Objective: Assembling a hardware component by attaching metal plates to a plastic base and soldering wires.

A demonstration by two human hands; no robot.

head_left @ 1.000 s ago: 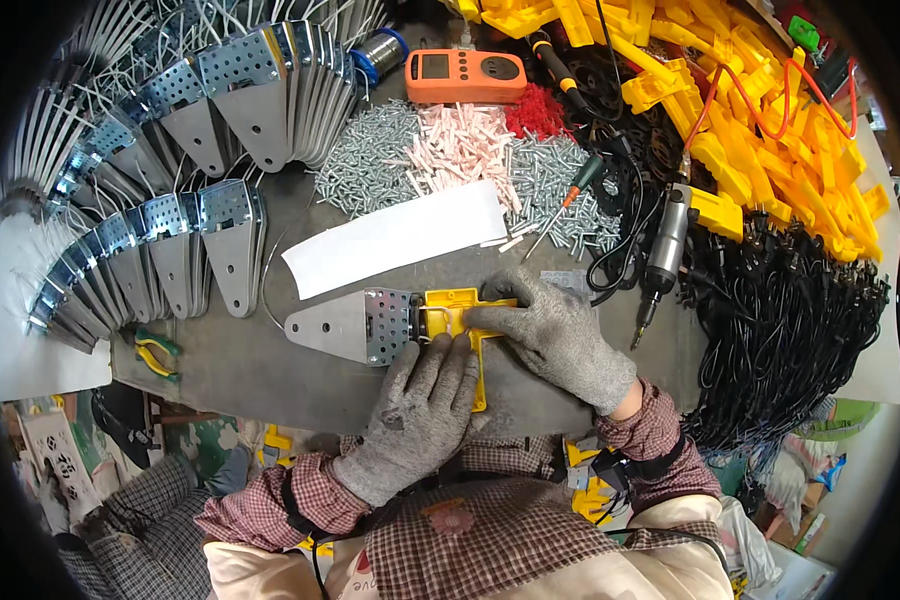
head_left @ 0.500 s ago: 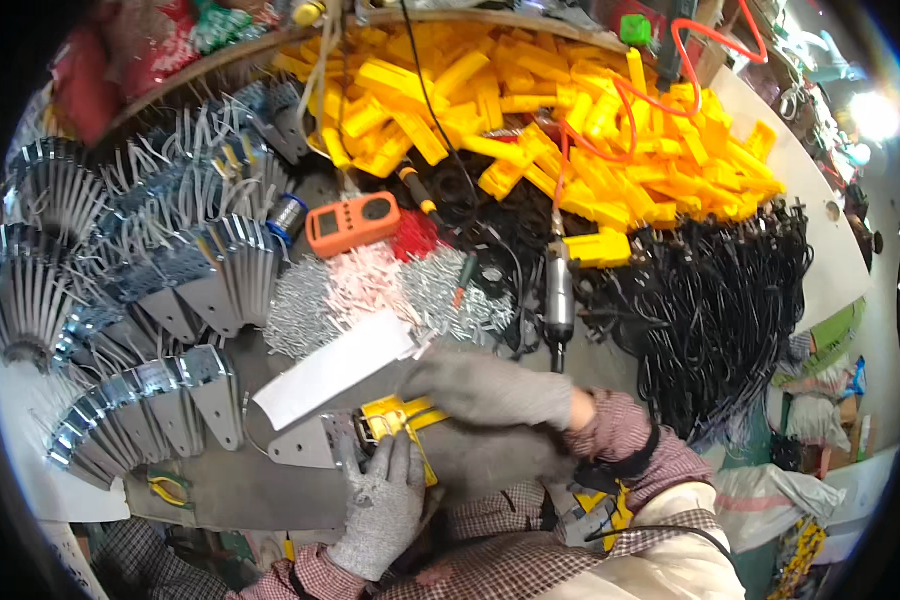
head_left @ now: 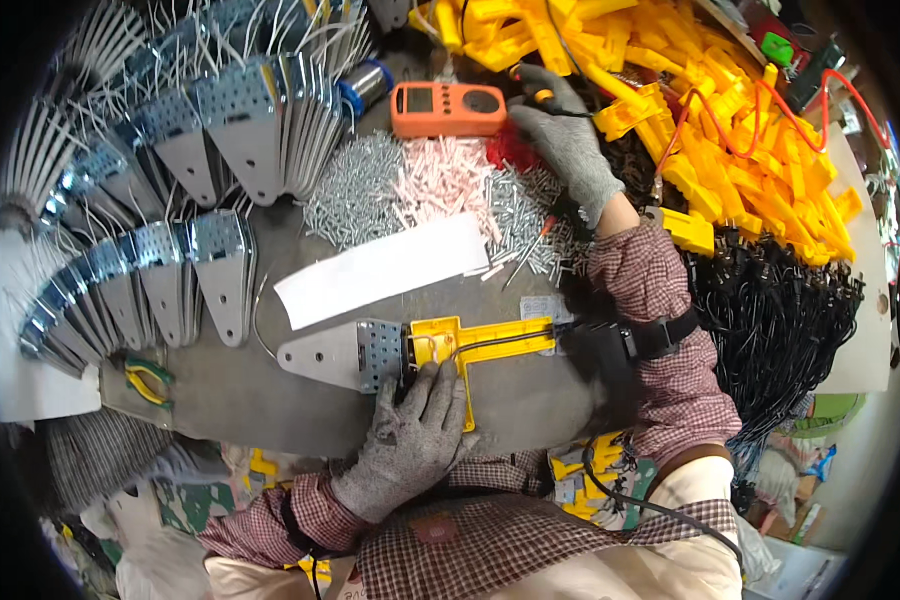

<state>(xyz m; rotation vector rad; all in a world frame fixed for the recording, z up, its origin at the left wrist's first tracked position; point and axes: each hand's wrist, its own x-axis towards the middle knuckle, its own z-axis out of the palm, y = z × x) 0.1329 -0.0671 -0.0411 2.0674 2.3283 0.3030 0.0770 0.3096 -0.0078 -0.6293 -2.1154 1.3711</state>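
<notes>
A yellow plastic handle housing [head_left: 510, 342] lies open at the centre of the bench, a dark cable along its narrow arm. Against its left end sits a grey metal plate [head_left: 322, 356] with a perforated part. My left hand [head_left: 407, 430], in a grey knit glove, grips the housing's near edge, fingertips over the wires inside. My right hand [head_left: 567, 140], gloved alike, reaches to the far side, its fingers closed round a soldering iron's black and yellow handle [head_left: 543, 96]. The iron's tip is hidden. A white paper strip [head_left: 385, 268] lies beyond the housing.
Piles of screws [head_left: 355, 190] and pale pink sleeves [head_left: 440, 180] lie mid-bench, an orange multimeter [head_left: 448, 110] behind them. Metal plates [head_left: 225, 270] stand in rows at left, near pliers [head_left: 148, 382]. Yellow housings [head_left: 750, 150] and black cables [head_left: 770, 320] are heaped at right.
My right hand has moved from beside the housing to the far side and taken hold of the soldering iron. My left hand stays on the housing. The view has shifted.
</notes>
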